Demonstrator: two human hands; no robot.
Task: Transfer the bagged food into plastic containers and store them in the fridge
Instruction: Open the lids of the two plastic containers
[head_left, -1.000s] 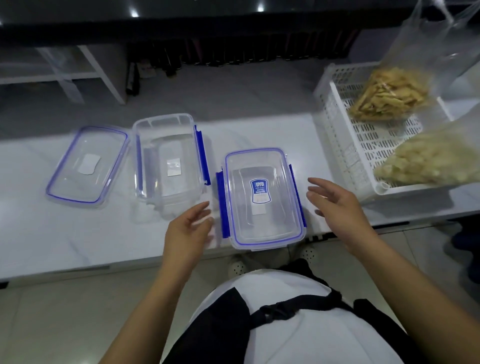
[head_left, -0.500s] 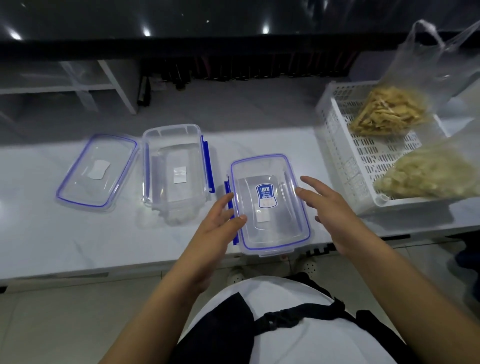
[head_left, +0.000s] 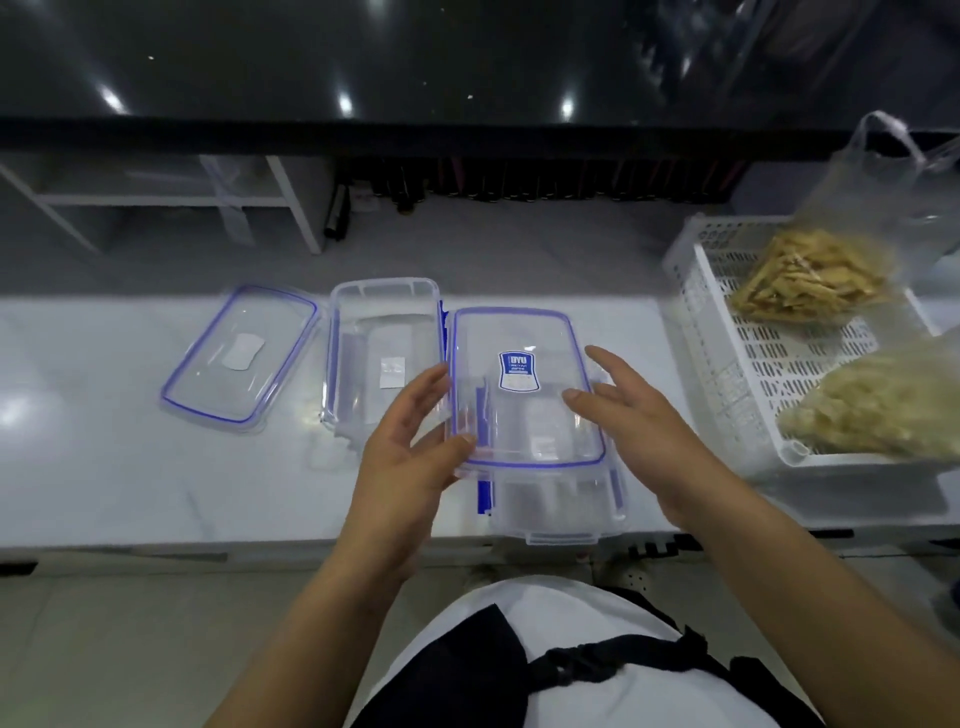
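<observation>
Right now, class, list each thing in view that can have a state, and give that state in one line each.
Labelled lid: lifted off its box, held by left hand.
Near container: open, empty.
Far container: open, empty.
Spare lid: flat on counter.
Right hand: fingers straight, beside the lid.
Bagged food: in white basket.

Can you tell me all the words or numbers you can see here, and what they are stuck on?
"DYU", as best it reads, in white letters at the top of the blue sticker on the lifted lid.
Smaller lines under it on the same sticker: too blurred to read.
White patch on the other lid, lying on the counter: no readable text.
Pale patch in the open container: no readable text.
</observation>
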